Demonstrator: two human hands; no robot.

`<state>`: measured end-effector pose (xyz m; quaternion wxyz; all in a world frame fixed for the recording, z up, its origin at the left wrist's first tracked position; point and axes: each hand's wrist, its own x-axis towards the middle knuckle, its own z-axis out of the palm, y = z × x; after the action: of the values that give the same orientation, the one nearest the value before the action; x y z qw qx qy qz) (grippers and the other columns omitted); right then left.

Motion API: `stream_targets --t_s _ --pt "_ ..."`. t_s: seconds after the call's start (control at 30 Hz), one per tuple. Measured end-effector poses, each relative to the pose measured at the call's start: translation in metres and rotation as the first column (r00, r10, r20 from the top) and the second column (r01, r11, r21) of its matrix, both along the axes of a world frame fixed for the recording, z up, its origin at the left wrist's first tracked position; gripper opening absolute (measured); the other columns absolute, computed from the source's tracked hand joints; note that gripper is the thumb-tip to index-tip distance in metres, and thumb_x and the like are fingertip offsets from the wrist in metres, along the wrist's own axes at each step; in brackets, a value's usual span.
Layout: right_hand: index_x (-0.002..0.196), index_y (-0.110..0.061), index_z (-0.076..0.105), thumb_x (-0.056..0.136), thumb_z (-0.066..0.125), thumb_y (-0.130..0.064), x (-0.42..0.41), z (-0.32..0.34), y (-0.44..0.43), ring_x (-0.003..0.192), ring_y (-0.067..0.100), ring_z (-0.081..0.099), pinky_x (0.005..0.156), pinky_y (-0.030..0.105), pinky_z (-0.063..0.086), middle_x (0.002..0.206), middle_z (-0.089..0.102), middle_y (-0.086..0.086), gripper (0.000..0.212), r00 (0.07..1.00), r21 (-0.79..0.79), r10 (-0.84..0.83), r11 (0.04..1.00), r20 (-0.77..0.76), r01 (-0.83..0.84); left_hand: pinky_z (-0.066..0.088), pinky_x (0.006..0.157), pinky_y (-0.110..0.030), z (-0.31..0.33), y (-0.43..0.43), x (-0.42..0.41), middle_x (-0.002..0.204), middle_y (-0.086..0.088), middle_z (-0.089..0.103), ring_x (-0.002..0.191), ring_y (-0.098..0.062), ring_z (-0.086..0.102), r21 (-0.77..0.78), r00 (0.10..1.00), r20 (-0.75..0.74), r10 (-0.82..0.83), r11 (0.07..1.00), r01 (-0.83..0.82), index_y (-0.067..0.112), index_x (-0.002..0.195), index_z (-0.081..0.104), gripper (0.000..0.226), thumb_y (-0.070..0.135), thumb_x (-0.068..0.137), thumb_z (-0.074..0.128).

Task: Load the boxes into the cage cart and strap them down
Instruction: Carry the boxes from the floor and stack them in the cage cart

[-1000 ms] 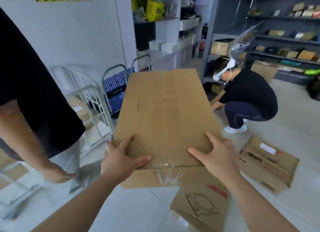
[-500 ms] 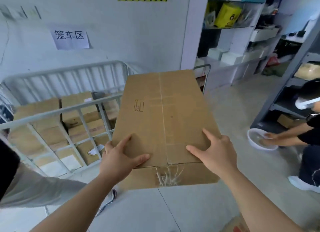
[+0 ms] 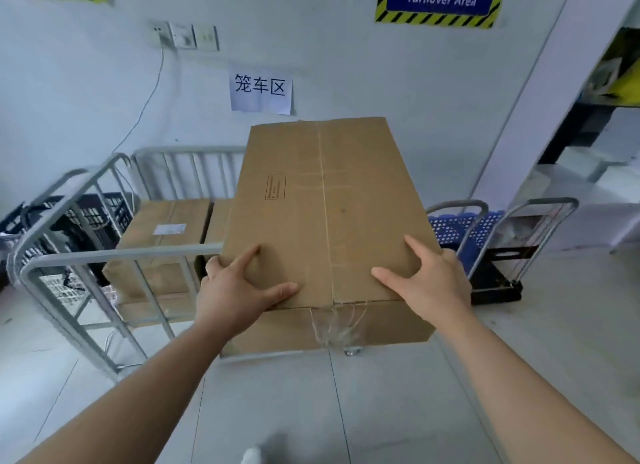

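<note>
I hold a large brown cardboard box (image 3: 322, 204) out in front of me, off the floor. My left hand (image 3: 235, 290) grips its near left corner and my right hand (image 3: 429, 283) grips its near right corner, thumbs on top. Torn clear tape hangs from the box's near face. Behind it stands the grey metal cage cart (image 3: 104, 252), its front rail level with the box's left side. Inside the cart sits a stacked cardboard box (image 3: 162, 231) with a white label. The carried box hides the cart's right half.
A black plastic crate (image 3: 93, 218) sits left of the cart. A folding hand trolley (image 3: 540, 235) with a blue crate (image 3: 460, 228) stands at the right, shelving beyond it. A white wall with signs lies behind. Grey floor lies beneath me.
I have turned left with the box, so the cage cart now stands straight ahead and closer. The crouching person and the person at my left have left the view.
</note>
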<state>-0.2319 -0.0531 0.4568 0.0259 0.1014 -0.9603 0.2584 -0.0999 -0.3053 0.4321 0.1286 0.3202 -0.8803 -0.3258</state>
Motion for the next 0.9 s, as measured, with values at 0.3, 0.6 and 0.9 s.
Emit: stream_targets --t_s 0.3,0.6,0.9 --pt "0.141 -0.045 0.031 0.054 0.050 -0.090 -0.148 0.001 -0.157 0.125 0.032 0.042 0.097 0.043 0.043 0.137 0.039 0.011 0.100 0.999 -0.009 0.000 1.000 0.049 0.001 0.049 0.093 -0.042 0.016 -0.162 -0.150 0.148 -0.011 0.024 0.127 -0.030 0.043 -0.028 0.997 0.070 -0.020 0.999 0.022 0.054 0.139 0.027 0.120 0.097 0.029 0.051" --pt "0.140 -0.046 0.032 0.050 0.050 -0.091 -0.281 -0.008 -0.232 0.121 0.031 0.047 0.095 0.045 0.045 0.136 0.040 0.010 0.103 0.989 -0.022 -0.041 0.999 0.139 0.044 0.050 0.081 -0.036 0.009 -0.247 -0.297 0.136 -0.007 0.034 0.119 -0.029 0.047 -0.024 0.987 0.134 -0.089 0.995 0.093 0.049 0.140 0.029 0.120 0.096 0.032 0.052" --pt "0.142 -0.042 0.033 0.057 0.053 -0.087 -0.434 -0.050 -0.266 0.120 0.029 0.046 0.094 0.041 0.043 0.134 0.041 0.010 0.098 0.976 0.055 -0.012 0.998 0.217 0.000 0.053 0.086 -0.041 -0.040 -0.274 -0.441 0.131 -0.004 0.038 0.114 -0.026 0.050 0.041 0.975 0.216 -0.057 0.998 0.049 0.049 0.140 0.031 0.121 0.096 0.031 0.054"
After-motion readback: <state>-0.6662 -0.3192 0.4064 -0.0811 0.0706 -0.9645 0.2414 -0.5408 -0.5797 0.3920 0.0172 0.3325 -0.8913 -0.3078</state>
